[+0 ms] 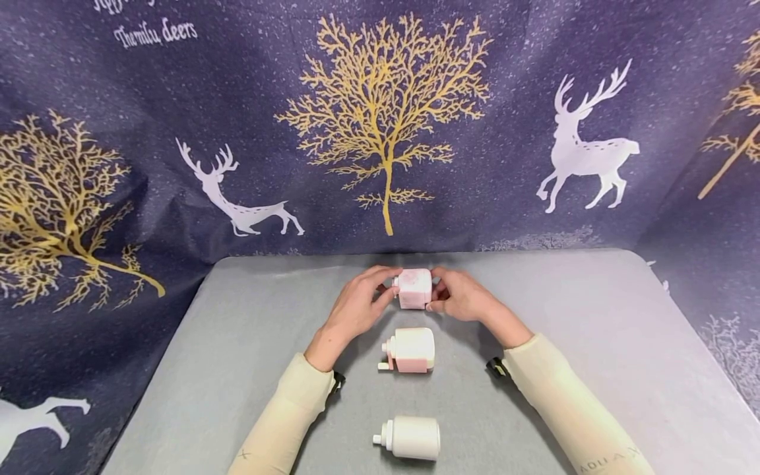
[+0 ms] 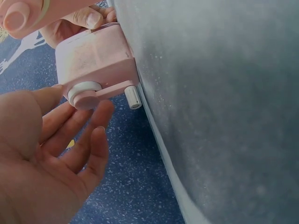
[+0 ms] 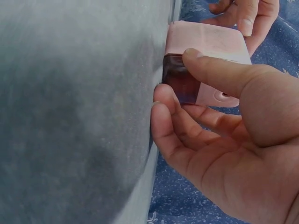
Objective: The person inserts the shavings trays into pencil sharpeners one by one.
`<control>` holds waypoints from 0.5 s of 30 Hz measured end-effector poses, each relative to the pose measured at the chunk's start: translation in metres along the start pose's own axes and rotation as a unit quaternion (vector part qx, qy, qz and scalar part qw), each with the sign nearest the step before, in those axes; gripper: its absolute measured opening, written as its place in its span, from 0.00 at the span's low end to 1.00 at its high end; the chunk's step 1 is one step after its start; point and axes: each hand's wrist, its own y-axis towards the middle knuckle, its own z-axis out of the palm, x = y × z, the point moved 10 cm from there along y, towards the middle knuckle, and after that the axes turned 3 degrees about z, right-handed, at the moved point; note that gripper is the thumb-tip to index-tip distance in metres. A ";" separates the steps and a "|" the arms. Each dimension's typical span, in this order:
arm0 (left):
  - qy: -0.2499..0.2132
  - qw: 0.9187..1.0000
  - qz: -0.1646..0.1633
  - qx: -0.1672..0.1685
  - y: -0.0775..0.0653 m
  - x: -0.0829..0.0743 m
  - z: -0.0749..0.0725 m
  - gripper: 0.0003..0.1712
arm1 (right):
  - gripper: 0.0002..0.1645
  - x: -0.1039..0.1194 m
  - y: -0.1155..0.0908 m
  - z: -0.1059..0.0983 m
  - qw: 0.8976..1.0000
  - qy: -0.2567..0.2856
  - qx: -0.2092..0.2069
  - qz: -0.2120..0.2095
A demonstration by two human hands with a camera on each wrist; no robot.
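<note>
At the table's far edge stands a pink hand-crank pencil sharpener (image 1: 415, 288), between both hands. My left hand (image 1: 362, 297) is at its crank end, thumb at the near upper corner and curved fingers on the far side. A round knob and a crank arm with a white handle (image 2: 133, 97) show in the left wrist view. From the other end my right hand (image 1: 462, 295) grips the sharpener, thumb on the side by the dark see-through shavings drawer (image 3: 180, 81). Its other fingers curl around the far side, their tips partly hidden.
Nearer on the grey table (image 1: 249, 369) stands a cream and pink crank sharpener (image 1: 413, 349). A cream sharpener (image 1: 414, 437) is closer still, at the front. Behind the table hangs a dark blue cloth (image 1: 510, 178) printed with deer and golden trees.
</note>
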 end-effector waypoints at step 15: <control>-0.004 1.000 0.002 0.010 0.003 0.004 0.000 0.24 | 0.30 -0.003 -0.001 -0.003 1.000 -0.006 -0.021 -0.011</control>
